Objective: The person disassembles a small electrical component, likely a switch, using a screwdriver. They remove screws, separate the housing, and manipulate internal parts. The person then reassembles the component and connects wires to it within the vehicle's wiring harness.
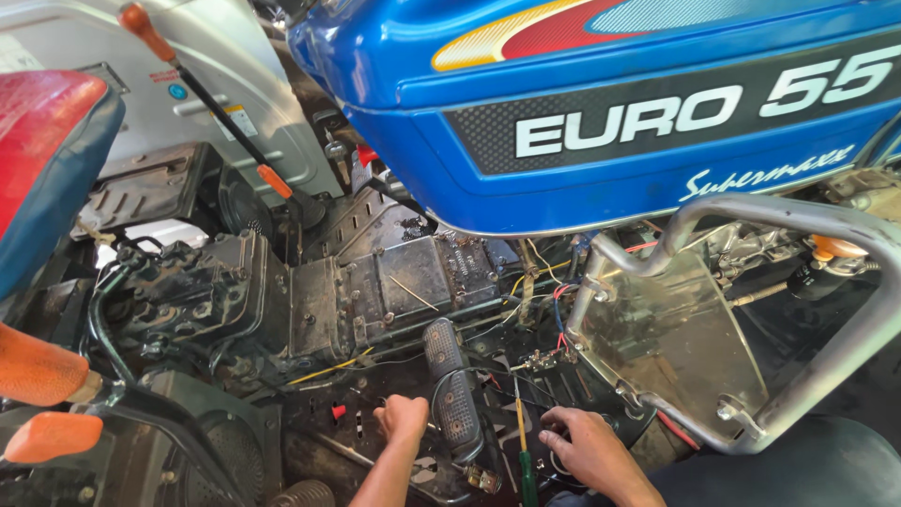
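I am observing two bare hands entering from the near edge of the scene. The left hand [404, 418] is showing no glove, ring or watch, and the forearm behind it is appearing unsleeved. The right hand [587, 451] is likewise appearing ungloved, its wrist uncovered. At the near right I am seeing dark clothing, apparently a trouser leg [798, 465].

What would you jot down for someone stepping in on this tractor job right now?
Left hand: closed in a fist low on the dark greasy floor plate, just left of the two black ribbed foot pedals; what it grips is hidden.
Right hand: fingers curled on the black metalwork beside the pedals; any held thing is hidden.
A yellow-shafted, green-handled screwdriver stands between the hands, untouched.
Loose red, yellow and blue wires hang below the blue tractor body.
Finished or remaining work: cannot tell.
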